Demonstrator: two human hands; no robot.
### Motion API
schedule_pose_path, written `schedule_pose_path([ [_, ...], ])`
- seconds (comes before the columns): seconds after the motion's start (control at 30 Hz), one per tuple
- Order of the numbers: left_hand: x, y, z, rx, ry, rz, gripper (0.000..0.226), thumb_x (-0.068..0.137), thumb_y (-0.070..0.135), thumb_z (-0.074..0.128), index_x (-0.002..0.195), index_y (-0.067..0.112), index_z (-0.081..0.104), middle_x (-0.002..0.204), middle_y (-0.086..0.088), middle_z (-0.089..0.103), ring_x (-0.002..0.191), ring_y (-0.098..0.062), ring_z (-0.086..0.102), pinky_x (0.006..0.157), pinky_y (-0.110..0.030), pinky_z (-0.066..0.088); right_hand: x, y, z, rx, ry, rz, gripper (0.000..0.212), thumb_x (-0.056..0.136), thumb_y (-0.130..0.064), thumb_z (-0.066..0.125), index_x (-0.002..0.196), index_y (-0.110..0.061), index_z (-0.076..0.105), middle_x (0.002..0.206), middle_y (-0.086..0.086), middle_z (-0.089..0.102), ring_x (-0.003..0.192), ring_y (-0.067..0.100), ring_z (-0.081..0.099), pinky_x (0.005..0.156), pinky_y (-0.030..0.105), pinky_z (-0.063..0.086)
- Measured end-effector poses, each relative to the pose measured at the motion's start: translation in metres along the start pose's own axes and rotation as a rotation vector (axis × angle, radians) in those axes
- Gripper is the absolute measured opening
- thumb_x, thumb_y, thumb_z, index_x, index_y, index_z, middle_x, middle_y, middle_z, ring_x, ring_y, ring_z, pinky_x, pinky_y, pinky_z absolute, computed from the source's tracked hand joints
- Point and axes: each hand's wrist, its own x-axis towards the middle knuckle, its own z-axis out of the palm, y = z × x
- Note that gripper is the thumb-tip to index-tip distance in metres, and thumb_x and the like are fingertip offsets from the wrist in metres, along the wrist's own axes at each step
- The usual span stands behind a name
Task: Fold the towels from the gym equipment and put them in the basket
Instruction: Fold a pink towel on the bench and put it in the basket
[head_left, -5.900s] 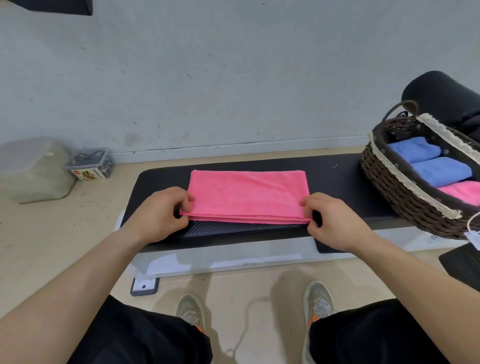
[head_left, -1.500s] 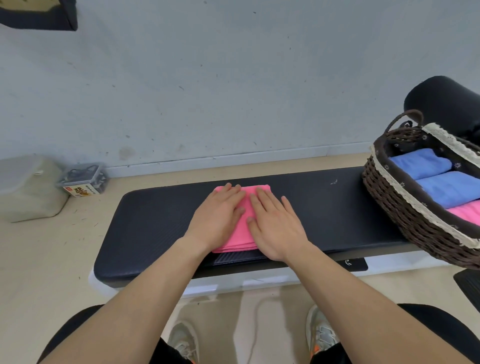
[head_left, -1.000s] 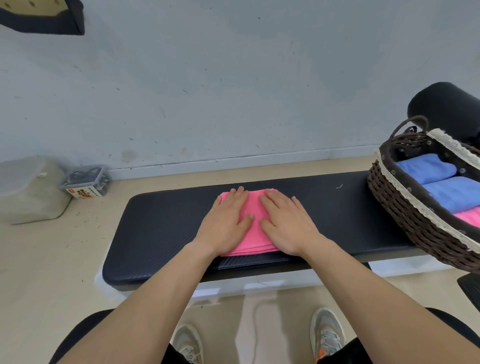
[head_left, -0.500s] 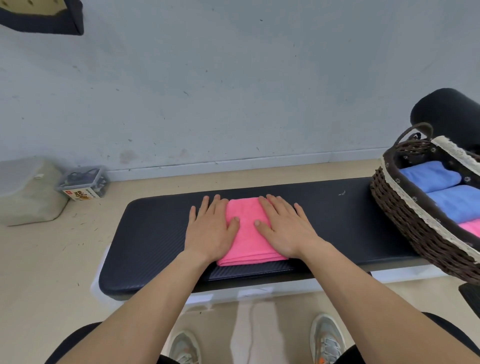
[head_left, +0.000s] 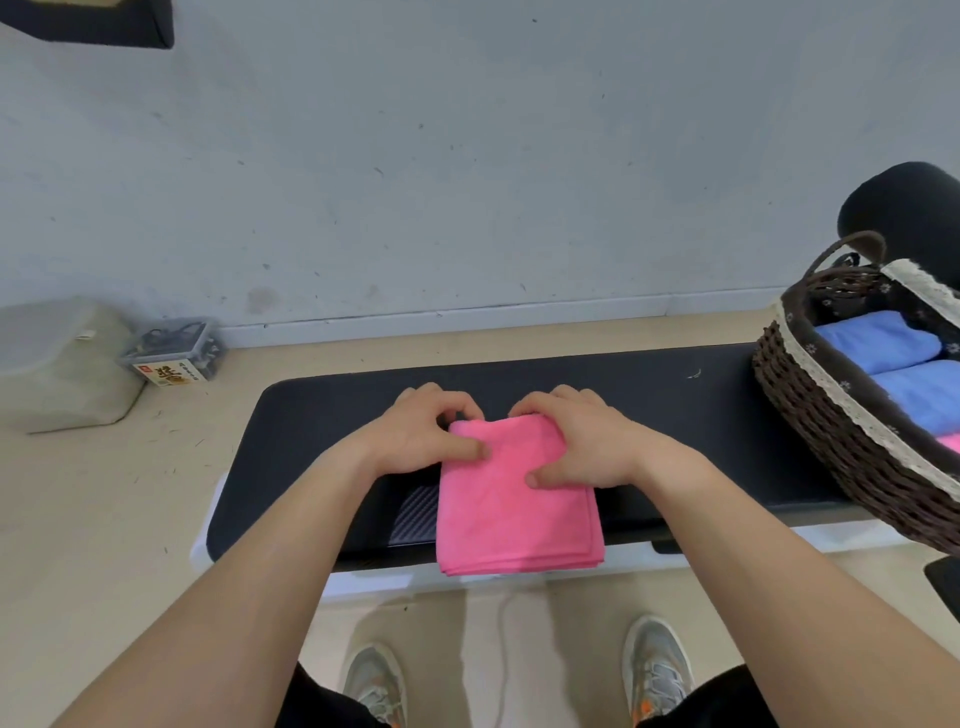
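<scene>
Your left hand (head_left: 428, 441) and right hand (head_left: 584, 447) pinch the far edge of the folded pink towel (head_left: 514, 514) on the bench (head_left: 675, 415) — long axis near-to-far; basket (head_left: 831, 441) stands right, nearer your right hand.

pink towels (head_left: 517, 499) (head_left: 949, 442): 2 | blue towels (head_left: 878, 345) (head_left: 919, 391): 2 | basket (head_left: 831, 431): 1

Left grip (head_left: 431, 441), right grip (head_left: 587, 447) now around towel (head_left: 514, 514)
</scene>
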Motion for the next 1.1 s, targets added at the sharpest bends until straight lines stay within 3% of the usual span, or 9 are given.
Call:
schedule_pose_path([
  [0.1, 0.000, 0.002, -0.001, 0.088, -0.003, -0.102, 0.031, 0.065, 0.070, 0.061, 0.079, 0.043, 0.065, 0.088, 0.007, 0.056, 0.097, -0.016, 0.050, 0.094, -0.044, 0.042, 0.000, 0.001, 0.003, -0.010, -0.037, -0.006, 0.068, 0.077, -0.046, 0.072, 0.135, -0.052, 0.038, 0.130, -0.011, 0.038, 0.124, 0.017, 0.031, 0.108, 0.042, 0.027],
  [0.23, 0.000, 0.005, -0.004, 0.058, 0.044, -0.153, 0.036, 0.082, 0.066, 0.046, 0.059, 0.041, 0.060, 0.091, 0.009, 0.055, 0.107, -0.021, 0.046, 0.104, -0.049, 0.032, -0.003, 0.002, 0.019, -0.109, -0.043, 0.006, 0.069, 0.089, -0.050, 0.048, 0.152, -0.047, 0.019, 0.153, -0.009, 0.020, 0.143, 0.019, 0.011, 0.119, 0.043, 0.006],
  [0.33, 0.001, -0.003, -0.009, -0.003, -0.026, -0.117, 0.030, 0.078, 0.068, 0.051, 0.070, 0.044, 0.067, 0.102, 0.011, 0.056, 0.115, -0.018, 0.046, 0.110, -0.048, 0.028, -0.005, 0.003, 0.033, -0.194, 0.004, -0.001, 0.069, 0.094, -0.051, 0.035, 0.157, -0.039, 0.008, 0.164, -0.004, 0.003, 0.151, 0.021, -0.008, 0.122, 0.045, -0.003],
  [0.43, -0.002, -0.009, -0.014, -0.080, -0.136, -0.041, 0.014, 0.086, 0.050, 0.065, 0.084, 0.038, 0.073, 0.106, 0.011, 0.057, 0.110, -0.012, 0.053, 0.105, -0.035, 0.035, -0.006, 0.006, 0.040, -0.207, 0.022, 0.023, 0.071, 0.095, -0.051, 0.031, 0.158, -0.036, 0.001, 0.166, -0.002, -0.010, 0.151, 0.020, -0.019, 0.122, 0.048, -0.008],
  [0.6, 0.002, -0.015, -0.012, 0.255, -0.004, -0.133, 0.046, 0.089, 0.064, 0.054, 0.080, 0.021, 0.067, 0.100, -0.001, 0.060, 0.101, -0.018, 0.051, 0.098, -0.045, 0.032, -0.008, 0.004, 0.043, -0.246, 0.048, 0.034, 0.071, 0.096, -0.052, 0.028, 0.158, -0.033, -0.001, 0.167, -0.002, -0.009, 0.152, 0.022, -0.017, 0.123, 0.048, -0.008],
  [0.77, 0.003, -0.004, -0.005, 0.526, 0.196, -0.153, 0.036, 0.090, 0.069, 0.044, 0.082, 0.036, 0.056, 0.095, 0.007, 0.050, 0.103, -0.021, 0.049, 0.086, -0.039, 0.034, -0.005, -0.004, 0.045, -0.223, 0.054, 0.101, 0.073, 0.097, -0.053, 0.026, 0.159, -0.027, -0.002, 0.167, 0.000, -0.009, 0.152, 0.026, -0.017, 0.122, 0.051, -0.007],
  [0.93, 0.009, 0.014, 0.017, 0.462, 0.388, -0.343, 0.051, 0.096, 0.061, 0.040, 0.124, 0.019, 0.046, 0.114, -0.006, 0.059, 0.101, -0.032, 0.061, 0.071, -0.036, 0.041, -0.003, -0.027, 0.044, -0.239, 0.098, 0.237, 0.082, 0.090, -0.060, 0.035, 0.155, -0.013, 0.020, 0.165, 0.011, 0.005, 0.152, 0.032, -0.002, 0.121, 0.054, 0.005],
  [1.03, 0.012, 0.019, 0.022, 0.387, 0.308, -0.439, 0.046, 0.099, 0.057, 0.037, 0.103, 0.015, 0.055, 0.108, -0.007, 0.065, 0.093, -0.029, 0.061, 0.071, -0.035, 0.043, -0.001, -0.033, 0.032, -0.238, 0.148, 0.230, 0.080, 0.082, -0.061, 0.051, 0.144, -0.013, 0.038, 0.155, 0.011, 0.026, 0.143, 0.033, 0.022, 0.117, 0.051, 0.022],
  [1.1, 0.015, 0.021, 0.022, 0.290, 0.284, -0.386, 0.042, 0.099, 0.055, 0.042, 0.098, 0.015, 0.052, 0.101, -0.005, 0.064, 0.088, -0.027, 0.059, 0.069, -0.035, 0.043, 0.002, -0.030, 0.021, -0.112, 0.105, 0.181, 0.088, 0.077, -0.054, 0.065, 0.148, -0.014, 0.032, 0.153, 0.009, 0.029, 0.141, 0.033, 0.026, 0.116, 0.047, 0.027],
])
